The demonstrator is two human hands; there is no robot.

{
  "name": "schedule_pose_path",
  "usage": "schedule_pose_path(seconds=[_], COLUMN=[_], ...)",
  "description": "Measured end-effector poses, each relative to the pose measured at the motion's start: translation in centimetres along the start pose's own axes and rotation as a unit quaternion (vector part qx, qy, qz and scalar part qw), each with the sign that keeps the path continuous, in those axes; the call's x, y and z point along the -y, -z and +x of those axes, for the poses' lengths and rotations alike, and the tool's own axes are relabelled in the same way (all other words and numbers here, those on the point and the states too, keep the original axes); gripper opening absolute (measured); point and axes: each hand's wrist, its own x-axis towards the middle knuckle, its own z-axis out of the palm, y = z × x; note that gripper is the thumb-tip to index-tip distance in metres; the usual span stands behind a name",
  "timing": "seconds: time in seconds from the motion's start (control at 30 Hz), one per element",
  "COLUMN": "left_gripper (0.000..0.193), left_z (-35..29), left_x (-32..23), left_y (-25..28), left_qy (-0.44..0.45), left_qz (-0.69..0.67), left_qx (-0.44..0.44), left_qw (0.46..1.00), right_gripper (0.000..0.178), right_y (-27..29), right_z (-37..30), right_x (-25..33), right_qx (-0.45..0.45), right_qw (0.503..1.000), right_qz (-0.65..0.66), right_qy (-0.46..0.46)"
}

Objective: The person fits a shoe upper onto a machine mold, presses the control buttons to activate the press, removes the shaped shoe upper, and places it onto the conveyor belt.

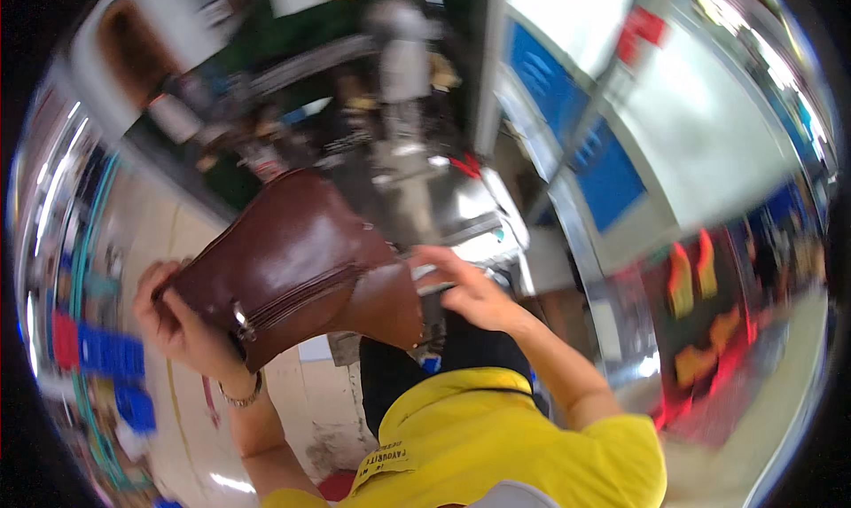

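A glossy brown leather boot upper (292, 260) lies tilted across the middle of the view, with a zipper running along its side and a metal zipper pull near the shaft opening. My left hand (182, 326) grips the shaft edge at the left, fingers wrapped round the rim. At the other end, my right hand (465, 286) is beside the upper's lower edge, with fingers stretched out and thumb apart. Whether its fingertips touch the leather, I cannot tell.
Beyond the upper stands a machine with a shiny metal table (434, 202), blurred by motion. A white and blue cabinet (612, 171) rises on the right. Further right, orange and yellow pieces (696, 362) lie in red light. Blue bins (111, 353) stand at far left.
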Motion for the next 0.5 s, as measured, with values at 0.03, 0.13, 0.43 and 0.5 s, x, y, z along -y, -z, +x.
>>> schedule_pose_path(seconds=[0.03, 0.13, 0.43, 0.5], left_gripper=[0.012, 0.014, 0.030, 0.030], left_z=[-1.0, -3.9, -19.2, -19.6], left_x=[0.1, 0.7, 8.0, 8.2], left_y=[-0.9, -4.8, -8.7, -8.3], left_qy=[0.037, 0.135, 0.408, 0.409], left_qz=[-0.054, -0.181, -0.209, -0.199], left_qx=[0.001, 0.028, 0.482, 0.522], left_qw=[0.998, 0.974, 0.747, 0.722], right_gripper=[0.053, 0.048, 0.030, 0.024], right_y=[-1.1, -1.0, 7.8, 11.1], right_z=[-0.2, -1.7, -21.0, -26.4], right_x=[1.4, 3.4, 8.1, 9.1], right_qx=[-0.009, -0.036, -0.455, -0.546], right_qw=[1.000, 0.996, 0.828, 0.681], right_qz=[0.012, 0.062, -0.204, -0.417], right_qy=[-0.019, -0.053, -0.257, -0.255])
